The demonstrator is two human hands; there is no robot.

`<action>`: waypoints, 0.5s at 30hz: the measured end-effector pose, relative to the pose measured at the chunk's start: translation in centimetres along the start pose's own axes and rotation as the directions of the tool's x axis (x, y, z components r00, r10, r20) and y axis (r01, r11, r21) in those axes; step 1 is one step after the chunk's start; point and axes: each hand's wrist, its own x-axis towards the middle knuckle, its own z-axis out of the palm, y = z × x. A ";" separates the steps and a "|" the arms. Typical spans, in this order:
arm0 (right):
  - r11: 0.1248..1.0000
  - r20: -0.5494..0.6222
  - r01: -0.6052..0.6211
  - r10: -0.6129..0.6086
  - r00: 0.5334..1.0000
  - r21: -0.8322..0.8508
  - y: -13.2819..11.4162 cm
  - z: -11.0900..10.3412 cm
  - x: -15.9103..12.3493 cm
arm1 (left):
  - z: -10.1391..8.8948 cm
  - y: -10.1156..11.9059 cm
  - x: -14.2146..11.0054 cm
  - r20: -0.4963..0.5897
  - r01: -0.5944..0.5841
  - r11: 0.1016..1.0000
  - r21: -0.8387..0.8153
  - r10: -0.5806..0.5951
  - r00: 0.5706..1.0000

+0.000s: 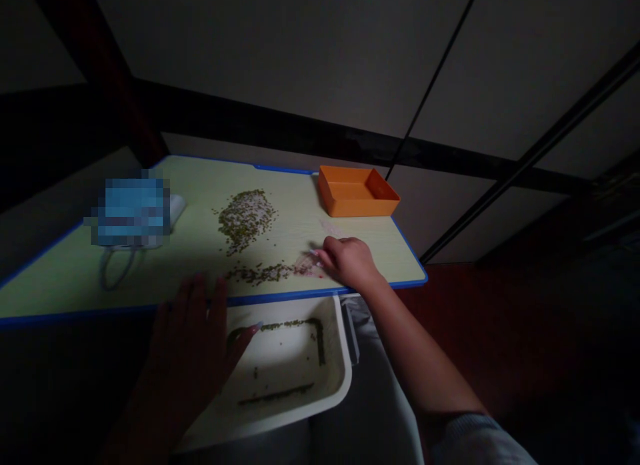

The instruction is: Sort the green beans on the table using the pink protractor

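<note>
My right hand (349,259) rests on the pale yellow tabletop (300,215), its fingers curled in at the right end of a thin row of small grains (263,273). What it pinches, if anything, is too small to tell. The row is greenish at the left and pinkish at the right. My left hand (187,338) has its fingers apart near the table's front edge, with the thumb over a white plastic tub (345,375) below it. Small green grains (320,341) lie along the tub's inner edges. Part of the tub is hidden behind my left hand.
A larger heap of green and whitish grains (247,218) lies at mid-table. An orange open box (363,207) stands at the back right. On the left is a blurred-out blue item (133,211) with a looped cord (117,271). Dark cabinet panels (280,58) rise behind the table.
</note>
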 end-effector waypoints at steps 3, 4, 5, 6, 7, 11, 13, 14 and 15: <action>0.997 0.023 -0.059 0.060 0.998 -0.040 1.0 -0.2 -0.1 | -0.2 0.1 0.0 0.014 0.011 1.000 -0.029 -0.010 1.000; 0.996 0.028 -0.077 0.078 0.997 -0.052 1.4 -0.3 -0.1 | -0.3 0.1 0.1 0.026 0.012 0.999 -0.035 -0.011 1.000; 0.994 0.032 -0.090 0.092 0.995 -0.061 1.7 -0.3 -0.1 | -0.3 0.1 0.1 0.037 0.010 0.999 -0.040 -0.009 0.999; 0.993 0.037 -0.095 0.098 0.995 -0.067 2.1 -0.3 -0.2 | -0.4 0.1 0.1 0.044 0.010 0.999 -0.046 -0.008 0.999; 0.993 0.041 -0.096 0.099 0.994 -0.071 2.5 -0.4 -0.2 | -0.4 0.1 0.0 0.045 0.013 0.999 -0.052 -0.011 0.999; 0.990 0.041 -0.119 0.122 0.992 -0.077 3.9 -0.2 -0.2 | -0.4 0.1 -0.1 0.023 0.022 0.997 -0.076 -0.020 1.000; 0.986 0.028 -0.153 0.156 0.987 -0.071 4.5 0.0 -0.3 | -0.5 0.1 -0.1 0.031 0.018 0.997 -0.077 -0.015 0.999; 0.983 0.016 -0.173 0.174 0.985 -0.057 4.8 0.2 -0.3 | -0.5 0.1 0.0 0.040 0.017 0.997 -0.077 -0.014 0.999; 0.980 0.000 -0.194 0.194 0.981 -0.033 5.1 0.3 -0.4 | -0.5 0.2 0.0 0.045 0.019 0.997 -0.075 -0.016 0.999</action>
